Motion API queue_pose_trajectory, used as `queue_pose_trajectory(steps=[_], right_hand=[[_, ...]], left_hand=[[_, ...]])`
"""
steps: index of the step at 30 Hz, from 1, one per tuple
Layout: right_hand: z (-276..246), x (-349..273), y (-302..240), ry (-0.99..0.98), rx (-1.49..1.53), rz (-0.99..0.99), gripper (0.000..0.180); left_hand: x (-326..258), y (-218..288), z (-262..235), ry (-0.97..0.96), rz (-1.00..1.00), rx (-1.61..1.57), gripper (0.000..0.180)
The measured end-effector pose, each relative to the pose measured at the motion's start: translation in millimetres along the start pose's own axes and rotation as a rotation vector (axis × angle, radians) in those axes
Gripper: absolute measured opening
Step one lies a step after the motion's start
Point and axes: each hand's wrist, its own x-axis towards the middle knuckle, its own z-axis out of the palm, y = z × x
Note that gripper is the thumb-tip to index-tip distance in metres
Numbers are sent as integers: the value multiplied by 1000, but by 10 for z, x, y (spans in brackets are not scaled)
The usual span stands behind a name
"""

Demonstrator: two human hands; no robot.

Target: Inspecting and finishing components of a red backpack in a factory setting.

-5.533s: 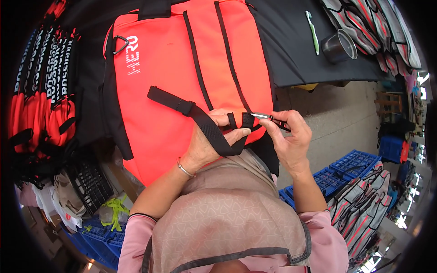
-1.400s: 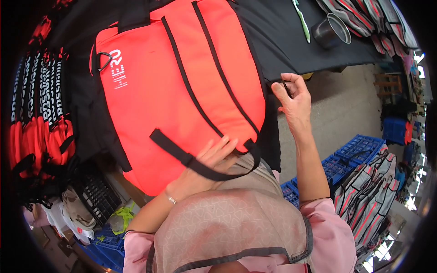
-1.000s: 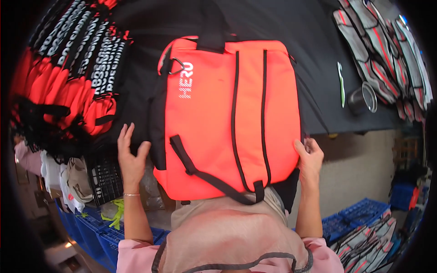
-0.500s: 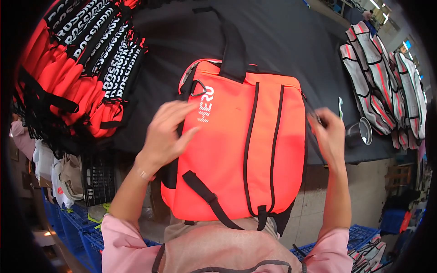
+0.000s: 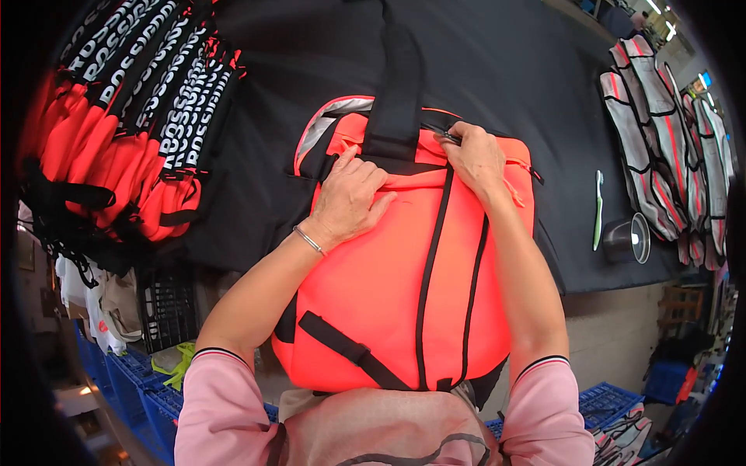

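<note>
A bright coral backpack (image 5: pixel 373 295) with black trim and a diagonal black strap (image 5: pixel 342 342) lies in front of me, its base toward my body. Its upper edge is partly open, and the grey lining (image 5: pixel 318 128) shows at the top left. My left hand (image 5: pixel 350 198) grips the folded fabric near the top, fingers curled over the edge. At the top right, my right hand (image 5: pixel 474 159) is closed around a small dark metal tool (image 5: pixel 449 137), its kind partly hidden by the fingers. A wide black strap (image 5: pixel 396 85) runs upward from the bag between my hands.
Red-and-black bags (image 5: pixel 140 132) are stacked at the left of the black-covered table (image 5: pixel 497 70). Grey bags with coral stripes (image 5: pixel 653 132) stand at the right, near a toothbrush (image 5: pixel 598 210) and a dark cup (image 5: pixel 625 238). Blue crates (image 5: pixel 614 404) sit below.
Both hands have moved inward and up to the bag's top. The left now grips the fabric there, folding the upper front over, and the lining shows more. The toothbrush and cup are now uncovered.
</note>
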Motion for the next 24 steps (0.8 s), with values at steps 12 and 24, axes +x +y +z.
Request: queue_pose_trajectory(steps=[12, 24], right_hand=[[195, 570, -125, 25, 380, -23, 38], [303, 873, -257, -1, 1072, 316, 16]], left_hand=[[6, 92, 42, 157, 9, -233, 12], [38, 58, 108, 187, 36, -248, 11]])
